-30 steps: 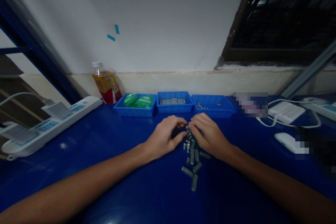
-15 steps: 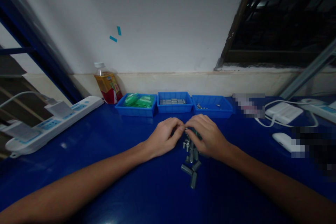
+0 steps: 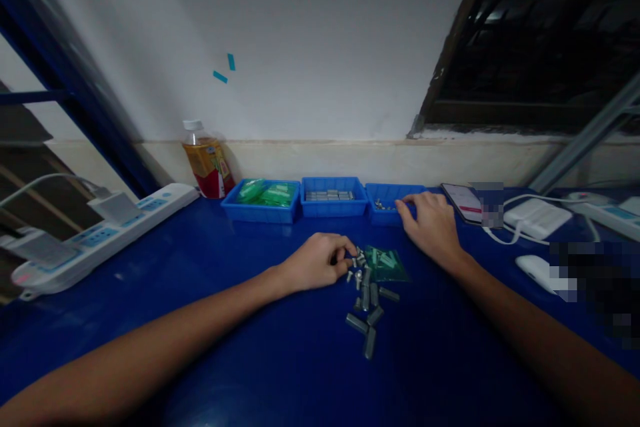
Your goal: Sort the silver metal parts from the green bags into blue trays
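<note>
My left hand (image 3: 316,261) rests on the blue table, its fingers pinched on a small metal part at the top of a pile of several small metal parts (image 3: 367,307). A small green plastic bag (image 3: 384,263) lies just right of that pinch. My right hand (image 3: 431,221) reaches into the right blue tray (image 3: 381,213), which holds a few small screws; its fingers curl over the tray's inside and what they touch is hidden.
A middle blue tray (image 3: 333,205) holds metal blocks and a left blue tray (image 3: 260,211) holds green bags. A drink bottle (image 3: 206,161) stands by the wall. A white power strip (image 3: 100,230) lies left. A phone (image 3: 463,200), chargers and cables lie right.
My right hand has left the pile and moved up and right into the right tray, uncovering the green bag. My left hand stays pinched at the pile.
</note>
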A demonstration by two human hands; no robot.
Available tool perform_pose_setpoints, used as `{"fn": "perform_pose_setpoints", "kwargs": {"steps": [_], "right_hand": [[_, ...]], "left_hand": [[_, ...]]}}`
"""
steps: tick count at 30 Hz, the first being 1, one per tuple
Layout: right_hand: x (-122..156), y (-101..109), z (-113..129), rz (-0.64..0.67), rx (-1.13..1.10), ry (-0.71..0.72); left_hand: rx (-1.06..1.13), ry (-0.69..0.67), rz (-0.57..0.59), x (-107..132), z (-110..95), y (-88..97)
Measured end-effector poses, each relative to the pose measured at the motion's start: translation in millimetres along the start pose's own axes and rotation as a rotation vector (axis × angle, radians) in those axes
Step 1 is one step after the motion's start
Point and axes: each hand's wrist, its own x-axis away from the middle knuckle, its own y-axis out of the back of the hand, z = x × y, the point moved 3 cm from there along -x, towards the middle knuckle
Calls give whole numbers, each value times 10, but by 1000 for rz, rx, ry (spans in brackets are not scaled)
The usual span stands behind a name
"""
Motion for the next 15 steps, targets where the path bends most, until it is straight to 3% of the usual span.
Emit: {"fn": "perform_pose_setpoints", "kwargs": {"steps": [5, 11, 15], "right_hand": [[109, 133, 377, -8, -182, 187], [302, 323, 828, 171, -417, 548], [364, 340, 910, 196, -414, 592]], "left_hand": [[-9, -33, -3, -3, 8, 1], [200, 25, -74, 13, 68, 16], [330, 39, -85, 18, 96, 28]]}}
